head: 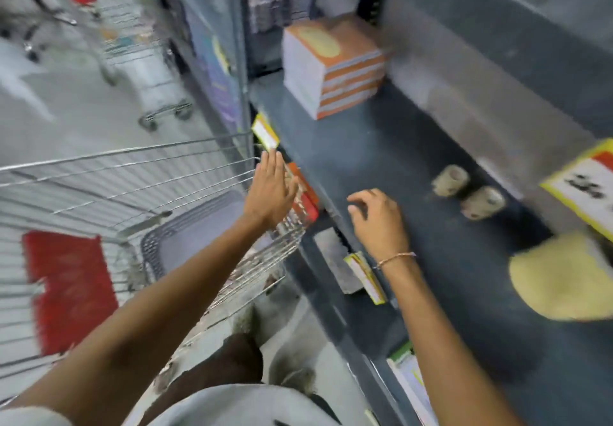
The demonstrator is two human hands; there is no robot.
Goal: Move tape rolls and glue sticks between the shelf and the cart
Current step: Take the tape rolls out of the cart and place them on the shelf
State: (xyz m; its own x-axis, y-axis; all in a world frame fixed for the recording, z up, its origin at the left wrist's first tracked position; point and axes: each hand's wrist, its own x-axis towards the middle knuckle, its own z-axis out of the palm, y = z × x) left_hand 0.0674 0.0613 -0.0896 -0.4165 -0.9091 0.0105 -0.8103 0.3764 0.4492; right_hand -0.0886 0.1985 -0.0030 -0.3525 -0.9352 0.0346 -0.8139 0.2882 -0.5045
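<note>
Two pale tape rolls (450,180) (482,202) stand side by side near the back of the dark grey shelf (381,147). My right hand (378,220) hovers over the shelf's front part, left of the rolls, fingers curled and spread, holding nothing. My left hand (270,190) is stretched flat over the far corner of the wire cart (132,173), empty, beside the shelf edge. A grey tray (199,226) lies in the cart. The view is motion-blurred.
A stack of orange-and-white boxes (335,67) sits further back on the shelf. A yellowish round item (564,279) lies at the right. Price tags (265,132) hang on the shelf edge. More carts (132,37) stand down the aisle. A red flap (66,286) is on my cart.
</note>
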